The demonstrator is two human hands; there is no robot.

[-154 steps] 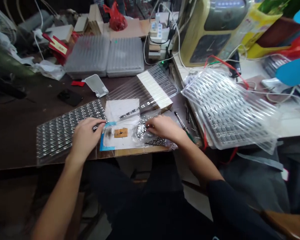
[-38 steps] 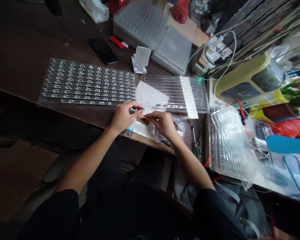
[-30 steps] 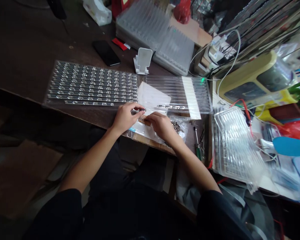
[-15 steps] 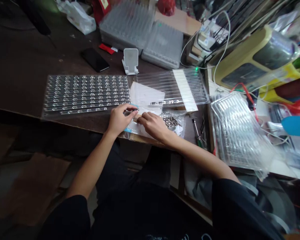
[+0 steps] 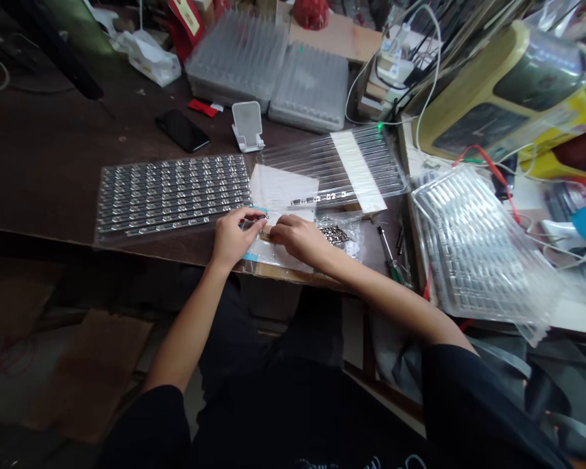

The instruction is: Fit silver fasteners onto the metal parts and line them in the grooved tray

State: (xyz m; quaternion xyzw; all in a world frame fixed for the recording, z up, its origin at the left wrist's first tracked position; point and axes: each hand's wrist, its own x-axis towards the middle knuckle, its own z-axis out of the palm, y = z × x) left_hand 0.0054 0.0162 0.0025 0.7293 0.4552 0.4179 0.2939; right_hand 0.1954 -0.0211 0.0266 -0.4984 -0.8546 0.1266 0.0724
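My left hand [image 5: 232,240] pinches a small dark metal part [image 5: 262,217] between thumb and fingers. Close to its right, my right hand [image 5: 297,238] has its fingers curled together over a small tan block [image 5: 265,232]; what the fingertips hold is too small to name. Beneath both hands lies a white sheet [image 5: 283,189] with blue tape. A clear bag with a pile of small metal parts [image 5: 336,236] is just right of my right hand. To the left rests a clear tray filled with rows of metal parts [image 5: 176,189].
Behind the hands are a ribbed clear tray [image 5: 303,156], a white phone stand [image 5: 248,124], a black phone [image 5: 182,130] and stacked clear trays [image 5: 239,55]. A green-handled screwdriver [image 5: 388,251] lies at right, beside more clear trays [image 5: 478,247].
The camera view has shifted and turned slightly. Both hands stay close together in nearly the same place, with little visible finger movement.
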